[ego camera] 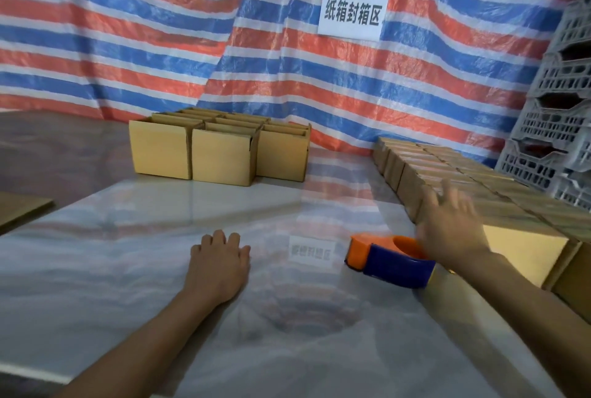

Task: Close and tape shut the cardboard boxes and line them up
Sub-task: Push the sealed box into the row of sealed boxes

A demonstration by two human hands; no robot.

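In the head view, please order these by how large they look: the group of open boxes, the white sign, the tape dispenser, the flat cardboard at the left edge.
1. group of open boxes.
2. tape dispenser and white sign: alike; the sign hangs farther away, so unranked.
3. flat cardboard, cut by the frame.

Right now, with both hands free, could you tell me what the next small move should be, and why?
Probably reach the left hand to the nearest open box in the back cluster and pull it forward. Neither hand holds anything: the left rests on the table, the right hand is spread, blurred, by the closed row, and the tape dispenser lies idle there.
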